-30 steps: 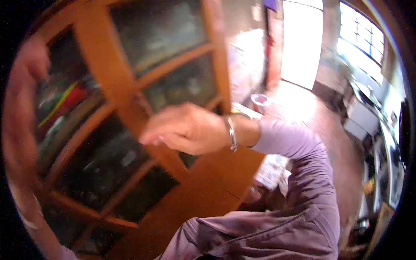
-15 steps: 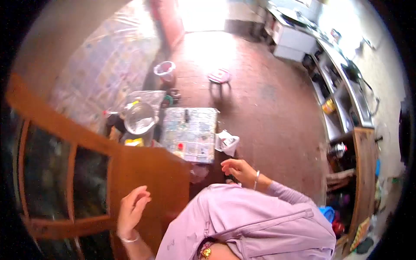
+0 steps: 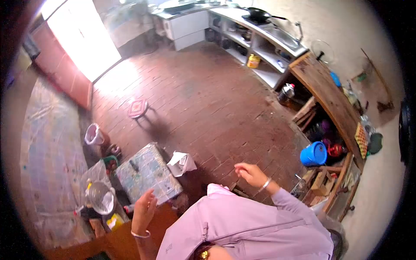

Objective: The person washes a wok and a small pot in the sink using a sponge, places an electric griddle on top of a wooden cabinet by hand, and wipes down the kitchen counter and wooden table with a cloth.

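My left hand [image 3: 144,211] is raised, fingers loosely bent and apart, with nothing in it. It is nearest the front edge of a low table [image 3: 154,167] with a patterned cover, overlapping its near corner in view. Over the brick floor, my right hand [image 3: 252,174] hangs with half-curled fingers and holds nothing. A white bag-lined bin [image 3: 181,164] stands at the table's right side, between the two hands. A dark object [image 3: 134,166] lies on the tabletop.
Left of the table are a round pot [image 3: 96,196] and a yellow packet [image 3: 115,222]. Farther off stand a stool [image 3: 138,108] and a pink-white bucket [image 3: 94,134]. Along the right run a wooden cabinet [image 3: 323,95], a blue bucket [image 3: 313,154] and a counter with a wok [image 3: 258,15].
The view has swung to the right, bringing the counter and cabinet further in and shifting the table left. Both hands remain raised with nothing in them.
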Tool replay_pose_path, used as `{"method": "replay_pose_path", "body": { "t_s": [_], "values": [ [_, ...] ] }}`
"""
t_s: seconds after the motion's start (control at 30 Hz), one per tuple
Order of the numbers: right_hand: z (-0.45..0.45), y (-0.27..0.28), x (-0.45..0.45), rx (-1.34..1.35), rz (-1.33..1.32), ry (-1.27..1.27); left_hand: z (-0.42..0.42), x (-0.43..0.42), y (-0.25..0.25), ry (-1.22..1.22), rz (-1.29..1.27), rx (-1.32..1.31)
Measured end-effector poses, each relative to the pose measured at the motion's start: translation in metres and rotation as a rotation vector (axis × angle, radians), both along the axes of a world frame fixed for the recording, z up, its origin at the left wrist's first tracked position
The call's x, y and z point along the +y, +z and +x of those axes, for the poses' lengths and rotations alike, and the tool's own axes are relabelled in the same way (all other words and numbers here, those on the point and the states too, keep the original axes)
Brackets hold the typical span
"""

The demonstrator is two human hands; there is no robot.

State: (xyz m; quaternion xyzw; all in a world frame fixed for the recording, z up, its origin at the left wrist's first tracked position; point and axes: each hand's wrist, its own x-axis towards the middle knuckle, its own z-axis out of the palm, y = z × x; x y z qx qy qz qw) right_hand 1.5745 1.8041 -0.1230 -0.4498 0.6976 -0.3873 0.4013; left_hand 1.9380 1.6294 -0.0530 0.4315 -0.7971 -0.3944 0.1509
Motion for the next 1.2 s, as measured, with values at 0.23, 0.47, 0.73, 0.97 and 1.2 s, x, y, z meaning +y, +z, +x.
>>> {"method": "replay_pose_path", "body": {
  "t_s": [0.23,0.47,0.73,0.97,1.2],
  "values": [
    [-0.023,-0.009,0.042,-0.221,0.095,-0.294,-0.156,-0.06,-0.003,-0.491,0.053,-0.034],
    [-0.152,-0.026,-0.01,-0.115,0.021,-0.341,-0.312,-0.128,-0.024,-0.565,0.085,-0.159],
    [-0.354,0.015,-0.057,0.104,0.039,-0.427,-0.512,-0.206,-0.015,-0.63,-0.083,-0.116],
    [-0.46,-0.025,-0.111,-0.149,0.002,-0.536,-0.616,-0.283,-0.054,-0.658,0.023,-0.403],
    [-0.592,-0.032,-0.229,-0.083,0.014,-0.59,-0.772,-0.409,-0.071,-0.721,-0.084,-0.271]
  ]
}}
